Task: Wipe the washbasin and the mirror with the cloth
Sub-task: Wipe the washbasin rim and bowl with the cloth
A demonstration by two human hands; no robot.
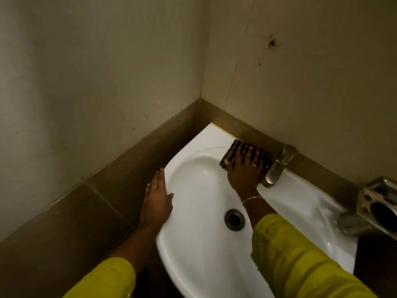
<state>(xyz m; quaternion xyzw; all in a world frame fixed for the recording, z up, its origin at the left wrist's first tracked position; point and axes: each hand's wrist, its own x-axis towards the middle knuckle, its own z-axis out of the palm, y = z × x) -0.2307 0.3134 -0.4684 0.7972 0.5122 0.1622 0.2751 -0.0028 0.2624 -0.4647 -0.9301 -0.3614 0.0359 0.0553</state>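
Observation:
A white washbasin (199, 186) is fixed to the wall on the right, with a metal drain (234, 219) in its bowl. My right hand (245, 168) lies flat, fingers spread, pressing a dark striped cloth (233, 148) onto the basin's back ledge just left of the tap (278, 166). My left hand (158, 201) rests with straight fingers on the basin's left rim. No mirror is in view.
Beige walls meet in a corner behind the basin, with a brown tile band (120, 173) below them. A metal soap holder (378, 207) juts from the wall at the right edge, over the basin's near end.

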